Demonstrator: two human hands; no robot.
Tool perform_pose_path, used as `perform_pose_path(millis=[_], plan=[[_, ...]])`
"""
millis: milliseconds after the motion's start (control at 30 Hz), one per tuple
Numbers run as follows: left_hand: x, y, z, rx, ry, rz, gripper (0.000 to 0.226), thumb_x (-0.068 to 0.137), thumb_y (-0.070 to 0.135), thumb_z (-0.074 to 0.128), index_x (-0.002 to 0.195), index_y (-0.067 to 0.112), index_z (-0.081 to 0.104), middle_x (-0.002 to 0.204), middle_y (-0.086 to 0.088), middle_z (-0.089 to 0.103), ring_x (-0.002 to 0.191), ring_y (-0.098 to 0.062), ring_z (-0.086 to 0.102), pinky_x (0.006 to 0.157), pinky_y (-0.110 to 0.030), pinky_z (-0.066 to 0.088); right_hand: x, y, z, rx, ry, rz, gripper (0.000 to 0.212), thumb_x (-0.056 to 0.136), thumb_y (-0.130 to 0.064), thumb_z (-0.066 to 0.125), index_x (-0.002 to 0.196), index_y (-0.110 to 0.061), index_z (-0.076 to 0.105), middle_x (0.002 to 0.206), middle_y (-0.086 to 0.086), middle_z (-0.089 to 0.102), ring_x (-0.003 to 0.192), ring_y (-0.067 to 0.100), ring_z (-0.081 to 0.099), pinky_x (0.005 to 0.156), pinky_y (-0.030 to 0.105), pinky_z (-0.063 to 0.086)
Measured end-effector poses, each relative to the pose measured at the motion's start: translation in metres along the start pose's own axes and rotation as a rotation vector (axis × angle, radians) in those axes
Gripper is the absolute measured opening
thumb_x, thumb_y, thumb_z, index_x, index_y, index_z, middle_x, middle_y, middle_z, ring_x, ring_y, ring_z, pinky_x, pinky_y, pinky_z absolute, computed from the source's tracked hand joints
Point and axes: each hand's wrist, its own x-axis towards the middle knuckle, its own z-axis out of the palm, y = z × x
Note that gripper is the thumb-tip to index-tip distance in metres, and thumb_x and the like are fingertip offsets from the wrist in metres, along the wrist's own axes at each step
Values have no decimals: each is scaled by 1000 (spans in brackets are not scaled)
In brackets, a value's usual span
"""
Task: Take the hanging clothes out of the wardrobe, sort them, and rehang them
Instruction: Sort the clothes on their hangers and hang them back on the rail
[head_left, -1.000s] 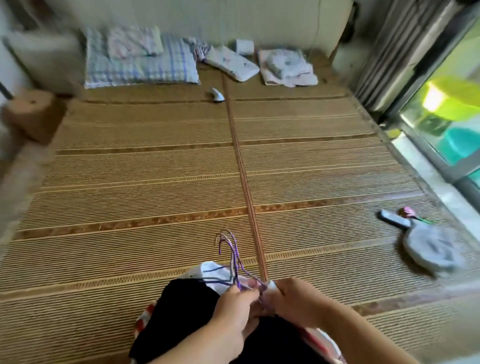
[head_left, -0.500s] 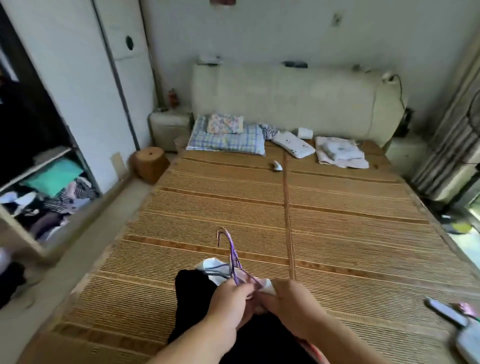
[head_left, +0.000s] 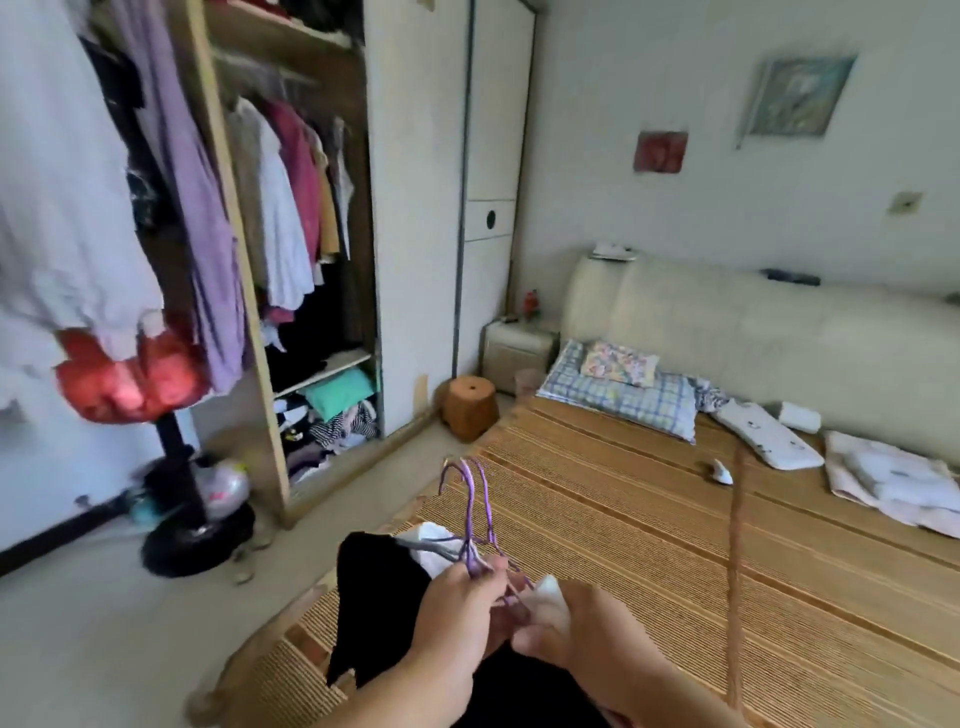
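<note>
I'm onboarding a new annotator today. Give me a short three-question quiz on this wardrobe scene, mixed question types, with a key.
1. True or false: both hands, left hand and right hand, are at the purple hangers.
2. The black garment lies on: A) the floor B) the bed's woven mat C) the stool
3. Fill in: the open wardrobe stands on the image's ____ side.

Key: 1 true; 2 B; 3 left.
</note>
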Motion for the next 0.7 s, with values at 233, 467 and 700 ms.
perform_pose_path(millis=[233, 467, 700], plan=[[9, 53, -122, -31, 84, 72, 25, 97, 12, 47, 77, 12, 61, 60, 1, 68, 47, -11, 62, 48, -19, 45, 86, -77, 72, 27, 27, -10, 31, 83, -44, 66, 68, -19, 59, 53, -12, 52, 47, -5, 43, 52, 13, 34], [44, 99, -308, -113, 298, 67, 10, 95, 12, 51, 90, 12, 59, 62, -1, 67, 55, -17, 58, 63, -28, 45, 198, -180, 192, 32, 9, -73, 34, 87, -39, 62, 64, -17, 52, 53, -10, 46, 48, 0, 39, 47, 17, 30], [73, 157, -446, 240, 284, 66, 16, 80, 11, 61, 96, 14, 60, 79, 0, 64, 78, -14, 60, 79, -34, 48, 284, -280, 293, 54, 89, -99, 33, 86, -36, 61, 62, -16, 52, 51, -4, 50, 48, 3, 44, 48, 15, 35]])
